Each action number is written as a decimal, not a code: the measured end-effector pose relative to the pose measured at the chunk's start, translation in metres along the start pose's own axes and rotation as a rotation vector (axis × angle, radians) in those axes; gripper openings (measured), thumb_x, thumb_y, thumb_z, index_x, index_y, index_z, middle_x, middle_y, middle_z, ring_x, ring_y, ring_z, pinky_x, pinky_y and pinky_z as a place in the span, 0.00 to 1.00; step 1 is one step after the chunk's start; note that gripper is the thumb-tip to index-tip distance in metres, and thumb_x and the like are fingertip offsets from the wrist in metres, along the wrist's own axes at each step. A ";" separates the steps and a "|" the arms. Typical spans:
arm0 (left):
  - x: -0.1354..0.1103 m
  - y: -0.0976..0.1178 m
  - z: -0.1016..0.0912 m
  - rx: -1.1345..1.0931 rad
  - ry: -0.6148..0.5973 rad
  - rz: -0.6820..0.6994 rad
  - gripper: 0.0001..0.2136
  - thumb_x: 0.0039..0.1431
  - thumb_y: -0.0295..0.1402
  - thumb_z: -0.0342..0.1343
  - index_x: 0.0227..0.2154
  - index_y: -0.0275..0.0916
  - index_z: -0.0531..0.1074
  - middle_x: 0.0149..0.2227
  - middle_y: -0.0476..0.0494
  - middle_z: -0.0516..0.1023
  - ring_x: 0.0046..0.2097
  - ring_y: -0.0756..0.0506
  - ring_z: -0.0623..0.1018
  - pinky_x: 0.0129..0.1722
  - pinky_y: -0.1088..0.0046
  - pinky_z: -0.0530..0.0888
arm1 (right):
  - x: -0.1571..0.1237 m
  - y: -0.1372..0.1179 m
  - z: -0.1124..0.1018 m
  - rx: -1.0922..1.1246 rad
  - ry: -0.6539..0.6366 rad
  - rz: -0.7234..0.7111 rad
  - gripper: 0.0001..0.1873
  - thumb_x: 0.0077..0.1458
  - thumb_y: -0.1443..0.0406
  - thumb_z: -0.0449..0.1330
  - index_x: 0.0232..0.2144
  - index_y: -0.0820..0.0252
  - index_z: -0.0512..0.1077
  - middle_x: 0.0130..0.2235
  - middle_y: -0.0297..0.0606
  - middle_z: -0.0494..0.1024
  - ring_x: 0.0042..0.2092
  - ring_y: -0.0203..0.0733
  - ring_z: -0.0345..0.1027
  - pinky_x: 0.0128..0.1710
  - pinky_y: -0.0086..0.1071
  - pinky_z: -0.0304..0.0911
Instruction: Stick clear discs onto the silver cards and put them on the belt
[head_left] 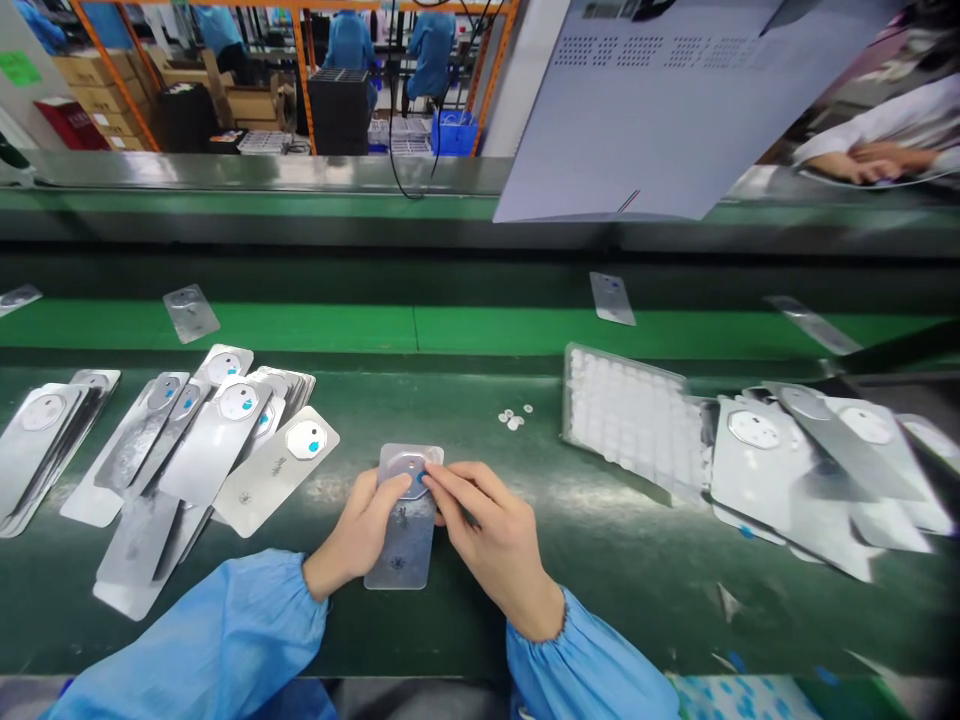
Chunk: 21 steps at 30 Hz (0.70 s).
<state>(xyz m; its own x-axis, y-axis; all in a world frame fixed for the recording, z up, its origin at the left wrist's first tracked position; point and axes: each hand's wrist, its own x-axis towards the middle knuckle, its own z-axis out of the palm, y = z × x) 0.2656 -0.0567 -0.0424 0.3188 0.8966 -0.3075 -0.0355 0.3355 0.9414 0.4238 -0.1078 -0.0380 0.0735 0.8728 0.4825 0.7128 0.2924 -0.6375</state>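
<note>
Plastic strip (399,545), transparent, lies flat on the green conveyor belt (637,590) between the wearer's forearms, its upper end carrying a rounded hexagonal patch with a blue mark. Left hand (358,530) clasps that end from the side, apparently to steady it. Right hand (491,530) is closed in, its fingertips (431,478) on the blue mark; whether they pinch anything there cannot be told. Pale blue sleeves (202,630) are gathered at both wrists. Silver-backed cards (240,445) lie fanned just left, within reach. A tray of white discs (626,415), a few loose discs (514,420) and more cards (795,450) lie right. Beyond the belt, co-workers in blue smocks (349,45) work near stacked cartons (97,90).
</note>
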 end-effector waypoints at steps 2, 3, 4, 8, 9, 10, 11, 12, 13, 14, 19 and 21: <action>-0.001 0.001 -0.001 -0.017 -0.016 0.000 0.15 0.60 0.43 0.59 0.28 0.37 0.79 0.29 0.46 0.78 0.35 0.43 0.75 0.36 0.70 0.72 | 0.001 -0.001 0.000 -0.003 -0.007 -0.007 0.14 0.71 0.64 0.56 0.46 0.53 0.82 0.39 0.41 0.83 0.31 0.39 0.78 0.32 0.33 0.75; -0.001 0.002 -0.001 -0.025 -0.026 0.004 0.15 0.61 0.43 0.59 0.27 0.37 0.79 0.29 0.46 0.78 0.35 0.43 0.75 0.37 0.70 0.72 | 0.001 -0.002 0.000 -0.011 -0.007 -0.018 0.14 0.71 0.65 0.56 0.45 0.53 0.82 0.39 0.41 0.83 0.32 0.39 0.78 0.33 0.33 0.75; -0.002 0.002 -0.001 -0.034 -0.037 0.009 0.15 0.61 0.43 0.59 0.27 0.37 0.79 0.29 0.46 0.79 0.35 0.42 0.75 0.37 0.70 0.72 | 0.002 -0.003 0.000 -0.025 -0.004 -0.032 0.14 0.72 0.65 0.55 0.45 0.53 0.82 0.38 0.41 0.83 0.32 0.39 0.78 0.33 0.32 0.75; -0.002 -0.001 -0.003 -0.064 -0.031 -0.006 0.12 0.61 0.41 0.60 0.32 0.37 0.82 0.34 0.44 0.82 0.41 0.39 0.77 0.43 0.68 0.73 | 0.004 -0.004 -0.001 -0.128 0.019 -0.105 0.12 0.71 0.67 0.55 0.43 0.55 0.81 0.38 0.40 0.84 0.34 0.40 0.79 0.33 0.32 0.73; -0.002 -0.004 -0.003 -0.065 0.012 -0.016 0.11 0.60 0.40 0.61 0.32 0.38 0.82 0.36 0.44 0.83 0.44 0.38 0.78 0.46 0.67 0.72 | 0.004 -0.003 -0.001 -0.159 0.020 -0.124 0.12 0.71 0.67 0.55 0.43 0.56 0.80 0.38 0.40 0.84 0.35 0.40 0.79 0.33 0.32 0.73; -0.001 -0.007 -0.004 -0.067 0.064 -0.026 0.10 0.60 0.39 0.61 0.33 0.38 0.82 0.38 0.44 0.84 0.47 0.37 0.78 0.49 0.67 0.72 | 0.003 -0.002 0.000 -0.186 0.019 -0.145 0.12 0.71 0.68 0.55 0.43 0.56 0.80 0.38 0.41 0.84 0.35 0.41 0.79 0.33 0.32 0.72; 0.000 -0.010 -0.005 -0.069 0.115 -0.034 0.09 0.59 0.39 0.62 0.33 0.39 0.82 0.40 0.43 0.84 0.49 0.37 0.78 0.53 0.66 0.70 | 0.003 -0.001 0.000 -0.203 0.018 -0.169 0.12 0.71 0.68 0.54 0.43 0.57 0.79 0.39 0.41 0.84 0.35 0.41 0.79 0.33 0.32 0.72; 0.002 -0.013 -0.006 -0.075 0.165 -0.037 0.08 0.58 0.38 0.62 0.33 0.39 0.82 0.41 0.43 0.84 0.52 0.37 0.77 0.56 0.66 0.69 | 0.002 0.000 0.002 -0.209 0.024 -0.198 0.13 0.72 0.68 0.54 0.44 0.57 0.79 0.39 0.42 0.84 0.36 0.41 0.79 0.33 0.32 0.72; 0.004 -0.014 -0.006 -0.085 0.210 -0.035 0.08 0.58 0.37 0.62 0.33 0.39 0.82 0.42 0.43 0.84 0.54 0.36 0.77 0.58 0.66 0.68 | 0.001 0.001 0.003 -0.204 0.035 -0.232 0.13 0.72 0.69 0.54 0.45 0.56 0.79 0.40 0.42 0.84 0.37 0.41 0.80 0.34 0.32 0.72; 0.006 -0.014 -0.006 -0.103 0.249 -0.036 0.08 0.57 0.38 0.63 0.33 0.39 0.81 0.42 0.42 0.84 0.54 0.36 0.77 0.59 0.65 0.67 | 0.000 0.002 0.004 -0.188 0.055 -0.266 0.13 0.71 0.69 0.54 0.45 0.56 0.79 0.40 0.42 0.84 0.37 0.41 0.80 0.34 0.32 0.73; 0.007 0.004 -0.002 -0.327 -0.049 -0.264 0.25 0.56 0.53 0.58 0.37 0.31 0.80 0.40 0.32 0.85 0.41 0.34 0.83 0.36 0.65 0.76 | -0.011 0.003 -0.021 -0.072 0.226 -0.129 0.10 0.68 0.69 0.58 0.39 0.52 0.78 0.35 0.40 0.82 0.35 0.46 0.77 0.35 0.39 0.74; 0.004 0.013 0.000 -0.402 -0.168 -0.310 0.28 0.55 0.55 0.58 0.41 0.29 0.80 0.42 0.30 0.85 0.34 0.36 0.83 0.29 0.68 0.74 | -0.036 0.016 -0.060 -0.116 0.339 0.084 0.05 0.66 0.65 0.61 0.38 0.52 0.77 0.35 0.41 0.80 0.35 0.49 0.76 0.37 0.43 0.72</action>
<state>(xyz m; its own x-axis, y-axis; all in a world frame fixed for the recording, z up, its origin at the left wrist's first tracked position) 0.2665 -0.0487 -0.0316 0.5181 0.6904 -0.5048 -0.2652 0.6908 0.6726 0.4744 -0.1574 -0.0298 0.3479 0.7072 0.6155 0.7676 0.1621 -0.6201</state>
